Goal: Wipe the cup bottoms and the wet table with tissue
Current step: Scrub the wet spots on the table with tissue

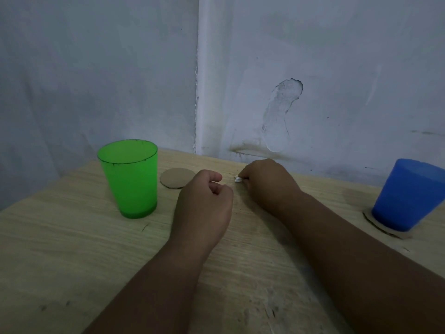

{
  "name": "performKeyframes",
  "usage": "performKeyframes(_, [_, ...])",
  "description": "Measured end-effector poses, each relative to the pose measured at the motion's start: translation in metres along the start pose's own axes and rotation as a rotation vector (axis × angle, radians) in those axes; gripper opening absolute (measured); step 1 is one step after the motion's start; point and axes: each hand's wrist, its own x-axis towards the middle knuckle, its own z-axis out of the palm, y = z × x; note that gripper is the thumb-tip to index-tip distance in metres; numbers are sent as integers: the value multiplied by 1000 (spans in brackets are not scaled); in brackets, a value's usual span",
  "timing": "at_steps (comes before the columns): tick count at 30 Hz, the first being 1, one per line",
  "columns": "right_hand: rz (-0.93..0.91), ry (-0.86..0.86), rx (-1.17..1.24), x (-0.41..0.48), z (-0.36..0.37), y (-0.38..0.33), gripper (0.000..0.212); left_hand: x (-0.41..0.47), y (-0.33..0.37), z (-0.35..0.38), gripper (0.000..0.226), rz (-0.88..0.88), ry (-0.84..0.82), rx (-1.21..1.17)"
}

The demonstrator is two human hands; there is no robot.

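Tissue (pixel 238 179) on wood surface (pixel 60 249), wall corner behind

My right grip (pixel 267 182) pinches the small white wad against the surface near its back edge, below chipped plaster (pixel 279 116) on the grey wall (pixel 337 68). My left grip (pixel 204 203) rests just beside it, fingers curled, holding nothing. Green cup (pixel 130 177) stands left, blue cup (pixel 407 196) far right

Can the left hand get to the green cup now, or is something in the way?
Probably yes: the left hand holds nothing, and only bare table lies between it and the green cup standing just beside it.
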Motion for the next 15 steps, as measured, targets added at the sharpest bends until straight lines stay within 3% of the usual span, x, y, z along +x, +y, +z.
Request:
performKeyframes(3, [-46, -37, -113, -1, 1, -8, 26, 0, 1, 0, 24, -2, 14, -5])
performKeyframes(6, [-41, -51, 29, -1, -11, -1, 21, 0, 2, -1, 23, -13, 29, -35])
performKeyframes(8, [42, 38, 191, 5, -17, 9, 20, 0, 2, -1, 22, -21, 37, -56])
performKeyframes(11, [179, 182, 190, 23, -8, 20, 21, 0, 1, -1, 23, -28, 32, -80])
performKeyframes(15, [168, 76, 98, 37, 14, 9, 24, 0, 1, 0, 23, -27, 34, -76])
